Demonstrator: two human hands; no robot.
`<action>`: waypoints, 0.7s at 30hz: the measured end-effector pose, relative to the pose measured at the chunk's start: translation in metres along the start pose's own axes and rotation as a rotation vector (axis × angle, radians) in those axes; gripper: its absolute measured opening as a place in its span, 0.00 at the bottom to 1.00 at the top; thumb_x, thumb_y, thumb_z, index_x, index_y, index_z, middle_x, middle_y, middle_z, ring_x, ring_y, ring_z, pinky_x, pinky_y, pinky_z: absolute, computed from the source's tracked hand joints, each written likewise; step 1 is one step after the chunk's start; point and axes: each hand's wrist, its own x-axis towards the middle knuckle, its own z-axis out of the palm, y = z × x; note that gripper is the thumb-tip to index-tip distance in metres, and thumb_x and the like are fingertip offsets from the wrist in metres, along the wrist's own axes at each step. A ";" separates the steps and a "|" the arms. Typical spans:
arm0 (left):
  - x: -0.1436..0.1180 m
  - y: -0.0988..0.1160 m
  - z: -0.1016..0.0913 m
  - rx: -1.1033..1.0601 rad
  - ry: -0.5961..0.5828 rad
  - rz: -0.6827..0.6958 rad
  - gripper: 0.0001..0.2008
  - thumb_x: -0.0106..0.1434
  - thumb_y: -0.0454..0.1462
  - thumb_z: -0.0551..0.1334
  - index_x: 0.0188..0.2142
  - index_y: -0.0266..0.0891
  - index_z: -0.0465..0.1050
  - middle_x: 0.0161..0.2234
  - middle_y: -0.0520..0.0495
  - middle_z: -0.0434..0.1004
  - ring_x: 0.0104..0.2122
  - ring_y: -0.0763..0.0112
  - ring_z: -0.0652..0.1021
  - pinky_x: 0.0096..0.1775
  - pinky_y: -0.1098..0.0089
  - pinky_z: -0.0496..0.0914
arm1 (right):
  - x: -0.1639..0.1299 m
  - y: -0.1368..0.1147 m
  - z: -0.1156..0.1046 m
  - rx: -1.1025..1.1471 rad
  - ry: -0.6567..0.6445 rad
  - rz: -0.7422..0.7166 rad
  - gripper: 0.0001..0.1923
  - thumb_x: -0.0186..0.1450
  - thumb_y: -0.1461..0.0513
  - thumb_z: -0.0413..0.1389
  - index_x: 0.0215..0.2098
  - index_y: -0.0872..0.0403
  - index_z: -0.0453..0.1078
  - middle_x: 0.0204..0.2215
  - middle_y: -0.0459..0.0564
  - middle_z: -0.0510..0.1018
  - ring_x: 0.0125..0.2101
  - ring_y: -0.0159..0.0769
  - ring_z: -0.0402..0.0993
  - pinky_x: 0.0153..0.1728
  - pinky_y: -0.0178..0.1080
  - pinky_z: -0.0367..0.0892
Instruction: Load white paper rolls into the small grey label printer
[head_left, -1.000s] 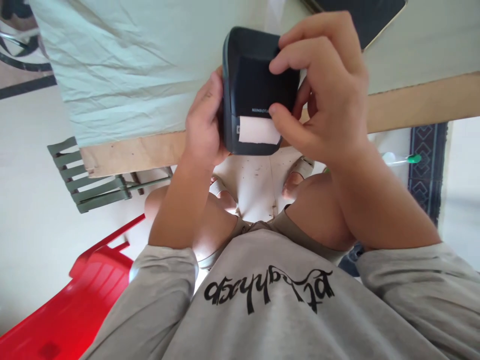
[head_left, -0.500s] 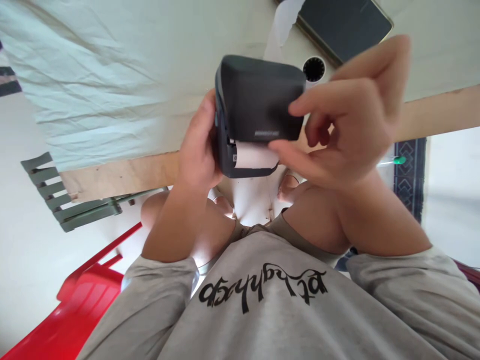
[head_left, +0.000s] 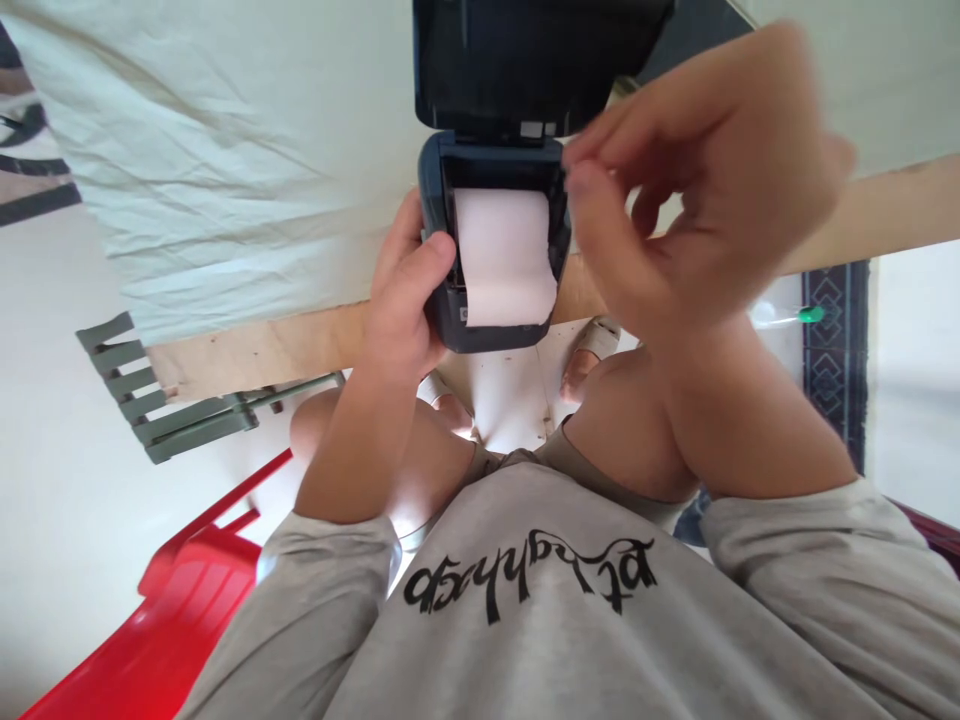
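Note:
My left hand [head_left: 405, 300] grips the left side of a small dark label printer [head_left: 442, 310], held at the table's near edge. Its lid [head_left: 525, 60] stands swung up and open, and a white paper roll [head_left: 502, 255] shows inside, with its loose end hanging over the front. My right hand [head_left: 690, 190] hovers just right of the printer, blurred, with thumb and forefinger pinched close together by the lid's hinge corner. I cannot make out anything held between those fingers.
A pale wrinkled cloth [head_left: 225, 170] covers the wooden table [head_left: 255, 350]. A green slatted chair [head_left: 150, 400] and a red plastic chair [head_left: 172, 620] stand at my left. A dark patterned rug [head_left: 832, 350] lies at right. My knees and sandalled feet show below the printer.
The printer's lid has swung up and open, exposing the paper roll. My right hand came off the lid and paper strip and lifted to the right. The left hand kept its grip.

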 end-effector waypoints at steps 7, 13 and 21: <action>0.002 -0.001 0.000 -0.015 -0.042 0.019 0.17 0.53 0.47 0.62 0.40 0.43 0.70 0.30 0.46 0.72 0.48 0.53 0.70 0.43 0.60 0.66 | 0.015 -0.021 0.002 -0.527 -0.536 0.293 0.15 0.62 0.53 0.43 0.38 0.41 0.69 0.31 0.43 0.72 0.26 0.23 0.59 0.31 0.32 0.45; 0.000 0.002 0.002 -0.007 -0.042 0.000 0.13 0.56 0.45 0.60 0.38 0.42 0.69 0.32 0.46 0.71 0.45 0.56 0.72 0.40 0.63 0.68 | 0.021 -0.020 -0.005 -0.537 -0.654 0.207 0.16 0.58 0.51 0.48 0.45 0.36 0.62 0.30 0.44 0.70 0.24 0.24 0.57 0.30 0.32 0.44; -0.001 0.009 0.003 -0.064 -0.017 -0.070 0.12 0.59 0.41 0.58 0.43 0.45 0.69 0.35 0.48 0.73 0.39 0.63 0.74 0.38 0.66 0.67 | 0.016 -0.010 -0.016 -0.046 -0.379 0.066 0.15 0.50 0.62 0.57 0.37 0.54 0.62 0.30 0.38 0.70 0.20 0.11 0.55 0.23 0.25 0.50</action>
